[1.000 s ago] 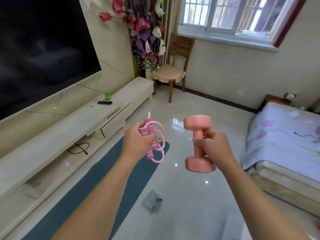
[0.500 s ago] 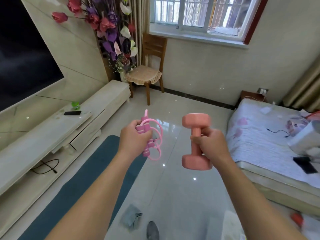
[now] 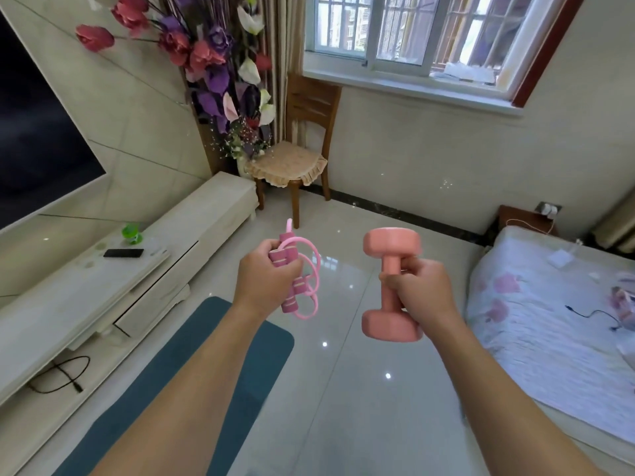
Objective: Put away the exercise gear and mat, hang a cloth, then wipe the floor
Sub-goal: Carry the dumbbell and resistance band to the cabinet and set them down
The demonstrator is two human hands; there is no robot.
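Note:
My left hand grips a coiled pink jump rope by its two padded handles, the loops hanging to the right of my fist. My right hand holds a pink dumbbell upright by its bar, one head above my fingers and one below. Both are held out in front of me above the glossy tiled floor. A teal exercise mat lies flat on the floor under my left forearm. The grey cloth is out of view.
A long white TV cabinet runs along the left, with a black remote and a green toy on it. A wooden chair and a flower vase stand in the far corner. A bed fills the right.
The view has swung up and a little left, so the grey cloth on the floor has dropped out of sight. Both hands keep their grips and stay out in front.

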